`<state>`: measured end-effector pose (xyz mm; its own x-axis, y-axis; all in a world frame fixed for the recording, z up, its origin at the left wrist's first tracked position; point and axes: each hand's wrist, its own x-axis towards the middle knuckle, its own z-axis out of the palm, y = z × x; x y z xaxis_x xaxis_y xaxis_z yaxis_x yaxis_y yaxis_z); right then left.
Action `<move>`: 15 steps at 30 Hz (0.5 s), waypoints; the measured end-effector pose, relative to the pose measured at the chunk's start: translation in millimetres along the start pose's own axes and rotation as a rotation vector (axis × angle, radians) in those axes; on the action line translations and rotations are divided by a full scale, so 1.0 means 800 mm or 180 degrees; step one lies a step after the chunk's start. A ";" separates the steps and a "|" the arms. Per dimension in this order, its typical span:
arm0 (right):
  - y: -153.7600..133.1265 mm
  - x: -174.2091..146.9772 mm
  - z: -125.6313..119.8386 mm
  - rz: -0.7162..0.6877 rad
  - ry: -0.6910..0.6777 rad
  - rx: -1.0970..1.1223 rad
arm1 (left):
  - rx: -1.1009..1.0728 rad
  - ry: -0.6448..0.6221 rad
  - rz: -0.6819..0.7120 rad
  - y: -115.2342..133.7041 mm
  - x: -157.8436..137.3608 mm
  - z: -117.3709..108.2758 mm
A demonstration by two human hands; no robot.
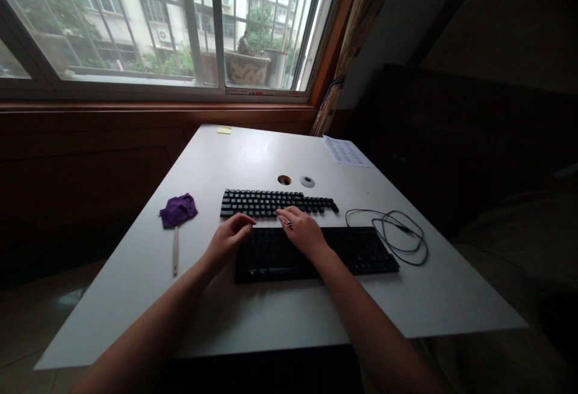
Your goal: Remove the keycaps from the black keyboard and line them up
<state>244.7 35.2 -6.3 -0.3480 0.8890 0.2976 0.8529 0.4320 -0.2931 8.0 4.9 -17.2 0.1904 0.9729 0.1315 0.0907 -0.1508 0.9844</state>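
A black keyboard (356,248) lies on the white table before me; its top looks mostly bare of keycaps, with a few light marks near the lower left. Just behind it, loose black keycaps (248,201) are laid out in rows in keyboard order. My left hand (232,236) is over the keyboard's upper left corner, fingers curled and thumb drawn in toward them. My right hand (300,231) reaches across the keyboard, its closed fingertips at the front row of keycaps. Something small and shiny shows at its fingers; whether a ring or a held tool I cannot tell.
To the left lie a purple cloth (178,210) and a light-handled brush or stick (176,252). A coiled black cable (409,249) lies right of the keyboard. Farther back are a cable hole (284,181), its round cover (307,182), a printed sheet (347,152) and yellow sticky notes (224,131).
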 end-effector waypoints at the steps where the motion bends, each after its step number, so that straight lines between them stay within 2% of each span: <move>1: -0.001 -0.002 -0.005 0.0009 0.0060 0.0103 | 0.0013 0.0009 -0.0001 0.000 0.000 0.000; 5: -0.006 -0.018 -0.035 0.0003 0.0380 0.0814 | 0.0086 0.0021 -0.0009 0.001 -0.001 0.000; 7: -0.009 -0.032 -0.053 0.0144 0.0456 0.1239 | 0.0132 0.0021 -0.0005 0.001 -0.001 0.000; 11: -0.009 -0.061 -0.078 0.0659 0.0226 0.1944 | 0.0232 0.0039 0.0039 0.002 -0.001 0.000; 13: -0.007 -0.075 -0.083 0.0784 0.0148 0.2004 | 0.0223 0.0019 0.0019 0.003 -0.001 0.000; 15: -0.004 -0.086 -0.084 0.0867 0.0209 0.1732 | 0.0214 0.0010 -0.0001 0.003 -0.001 0.000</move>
<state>292.5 -37.4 35.5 -0.1059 0.9747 0.1970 0.5807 0.2214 -0.7834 8.3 3.4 -14.7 0.1872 0.9735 0.1315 0.1562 -0.1617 0.9744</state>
